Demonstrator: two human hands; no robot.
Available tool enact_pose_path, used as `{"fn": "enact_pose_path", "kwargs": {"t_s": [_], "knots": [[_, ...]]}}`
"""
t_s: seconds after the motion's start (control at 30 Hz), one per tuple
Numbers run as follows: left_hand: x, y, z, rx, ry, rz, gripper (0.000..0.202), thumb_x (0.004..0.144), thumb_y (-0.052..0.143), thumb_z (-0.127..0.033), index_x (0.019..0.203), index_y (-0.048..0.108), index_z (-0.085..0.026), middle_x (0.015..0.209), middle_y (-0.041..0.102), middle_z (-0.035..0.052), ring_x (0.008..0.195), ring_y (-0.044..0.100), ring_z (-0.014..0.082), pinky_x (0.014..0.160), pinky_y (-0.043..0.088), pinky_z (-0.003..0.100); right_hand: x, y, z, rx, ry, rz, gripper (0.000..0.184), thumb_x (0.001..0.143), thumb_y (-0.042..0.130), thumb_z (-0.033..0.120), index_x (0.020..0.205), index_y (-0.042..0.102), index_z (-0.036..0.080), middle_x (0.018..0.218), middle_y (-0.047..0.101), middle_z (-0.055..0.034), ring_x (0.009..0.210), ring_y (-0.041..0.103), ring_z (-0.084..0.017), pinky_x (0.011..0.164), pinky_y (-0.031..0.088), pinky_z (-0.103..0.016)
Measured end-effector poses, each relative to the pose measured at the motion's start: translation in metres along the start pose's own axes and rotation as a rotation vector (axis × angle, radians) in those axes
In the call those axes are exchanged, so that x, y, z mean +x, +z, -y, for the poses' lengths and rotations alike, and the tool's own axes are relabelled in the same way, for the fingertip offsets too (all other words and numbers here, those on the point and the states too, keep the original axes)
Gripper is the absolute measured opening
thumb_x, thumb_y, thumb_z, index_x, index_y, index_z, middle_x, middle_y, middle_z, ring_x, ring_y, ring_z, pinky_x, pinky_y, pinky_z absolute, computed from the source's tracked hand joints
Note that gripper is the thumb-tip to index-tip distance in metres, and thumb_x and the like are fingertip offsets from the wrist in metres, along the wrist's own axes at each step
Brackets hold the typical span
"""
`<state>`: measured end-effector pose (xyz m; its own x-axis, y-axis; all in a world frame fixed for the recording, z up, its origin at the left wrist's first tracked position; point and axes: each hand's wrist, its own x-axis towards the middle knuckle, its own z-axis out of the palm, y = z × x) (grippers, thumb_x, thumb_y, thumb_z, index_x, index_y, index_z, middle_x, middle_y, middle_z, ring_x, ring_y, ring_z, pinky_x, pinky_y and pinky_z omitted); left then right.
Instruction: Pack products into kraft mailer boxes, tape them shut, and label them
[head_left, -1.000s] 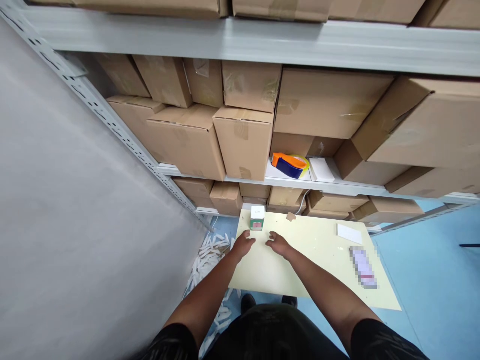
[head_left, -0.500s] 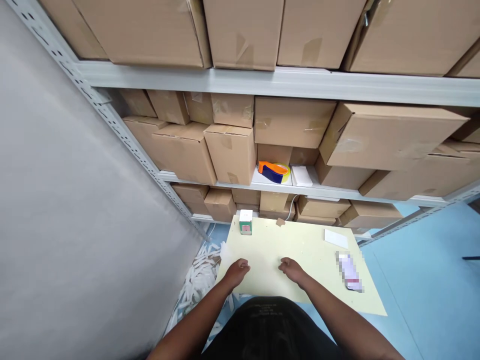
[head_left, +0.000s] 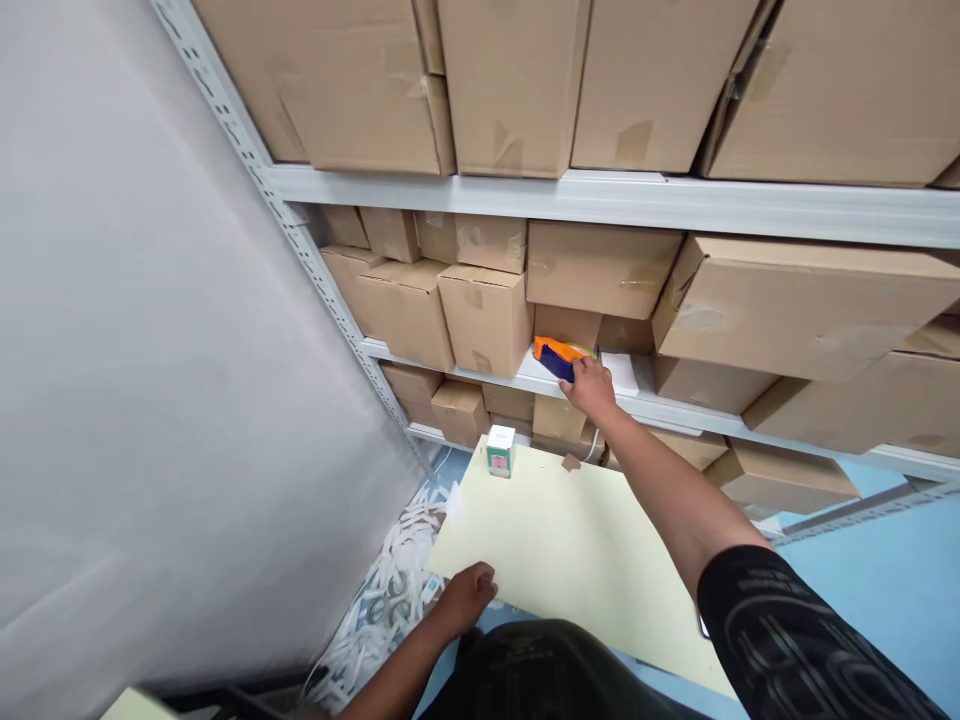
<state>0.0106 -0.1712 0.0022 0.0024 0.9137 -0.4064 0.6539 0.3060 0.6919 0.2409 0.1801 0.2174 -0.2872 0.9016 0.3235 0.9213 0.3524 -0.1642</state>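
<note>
My right hand (head_left: 592, 385) is stretched out to the middle shelf, its fingers closed on the right end of an orange and blue tape dispenser (head_left: 553, 352). That dispenser lies on the shelf board between cardboard boxes. My left hand (head_left: 465, 597) rests at the near left edge of the pale yellow table (head_left: 585, 545) with its fingers curled and nothing visible in them. A small white box with a green and pink face (head_left: 500, 450) stands upright at the table's far left corner.
Grey metal shelving (head_left: 637, 200) packed with cardboard boxes fills the view ahead. A white flat item (head_left: 626, 372) lies beside the dispenser. White paper strips (head_left: 390, 590) litter the blue floor left of the table. A grey wall (head_left: 150, 400) closes the left side.
My right hand has left the table and reached up to the tape dispenser on the shelf. The left hand pulled back to the table's near edge. The view has tilted up and left.
</note>
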Motion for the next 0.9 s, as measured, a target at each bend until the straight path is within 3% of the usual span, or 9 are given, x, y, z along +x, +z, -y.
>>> {"fn": "enact_pose_path", "kwargs": {"t_s": [0.1,0.27,0.37,0.47,0.57,0.7,0.9], "knots": [[-0.019,-0.002,0.017,0.038,-0.031,-0.022,0.015,0.086,0.053,-0.032,0.094,0.062,-0.022,0.094,0.071,0.0024,0.092,0.065,0.0213,0.08,0.044,0.029,0.023,0.006,0.008,-0.086,0.057,0.048,0.05,0.094,0.056,0.045,0.13,0.06,0.01,0.131,0.054,-0.0209,0.123,0.046,-0.035,0.105,0.03,-0.045],[-0.038,-0.014,0.054,0.038,-0.074,-0.035,0.011,0.084,0.051,-0.029,0.088,0.058,-0.021,0.088,0.067,0.0026,0.087,0.063,0.0217,0.075,0.043,0.029,0.039,0.013,0.011,-0.133,0.081,0.113,0.042,0.093,0.056,0.041,0.123,0.066,0.013,0.124,0.062,-0.0182,0.12,0.046,-0.034,0.099,0.032,-0.043],[-0.038,-0.027,0.073,0.036,-0.077,-0.021,0.01,0.083,0.051,-0.029,0.086,0.058,-0.022,0.089,0.068,0.0034,0.089,0.064,0.0233,0.077,0.044,0.031,0.036,0.008,0.016,-0.138,0.041,0.078,0.035,0.094,0.057,0.038,0.115,0.069,0.013,0.121,0.065,-0.0179,0.118,0.046,-0.034,0.098,0.033,-0.043],[-0.027,-0.045,0.085,0.03,-0.047,0.011,0.014,0.085,0.052,-0.029,0.092,0.061,-0.023,0.095,0.071,0.0042,0.094,0.066,0.0239,0.082,0.046,0.032,0.012,-0.001,0.019,-0.087,0.007,-0.062,0.036,0.095,0.057,0.04,0.114,0.069,0.013,0.118,0.065,-0.0191,0.117,0.045,-0.034,0.098,0.034,-0.044],[-0.009,-0.061,0.09,0.047,-0.002,0.059,0.018,0.087,0.053,-0.03,0.1,0.063,-0.023,0.102,0.073,0.0052,0.1,0.068,0.0231,0.087,0.047,0.031,-0.039,-0.009,0.014,-0.006,-0.021,-0.183,0.037,0.096,0.057,0.044,0.114,0.068,0.014,0.117,0.064,-0.0186,0.118,0.045,-0.035,0.1,0.035,-0.046],[0.016,-0.074,0.086,0.101,0.075,0.149,0.019,0.089,0.054,-0.031,0.102,0.063,-0.022,0.108,0.074,0.0064,0.106,0.068,0.022,0.091,0.047,0.029,-0.146,-0.008,-0.002,0.036,0.004,-0.235,0.039,0.096,0.058,0.048,0.117,0.066,0.016,0.12,0.063,-0.0172,0.121,0.046,-0.035,0.107,0.035,-0.048],[0.04,-0.069,0.07,0.193,0.166,0.283,0.023,0.089,0.053,-0.032,0.107,0.064,-0.023,0.113,0.074,0.0065,0.107,0.068,0.0214,0.092,0.048,0.028,-0.323,0.043,-0.021,0.031,0.235,-0.016,0.036,0.096,0.058,0.047,0.109,0.07,0.016,0.111,0.066,-0.0167,0.11,0.053,-0.034,0.1,0.042,-0.046]]}}
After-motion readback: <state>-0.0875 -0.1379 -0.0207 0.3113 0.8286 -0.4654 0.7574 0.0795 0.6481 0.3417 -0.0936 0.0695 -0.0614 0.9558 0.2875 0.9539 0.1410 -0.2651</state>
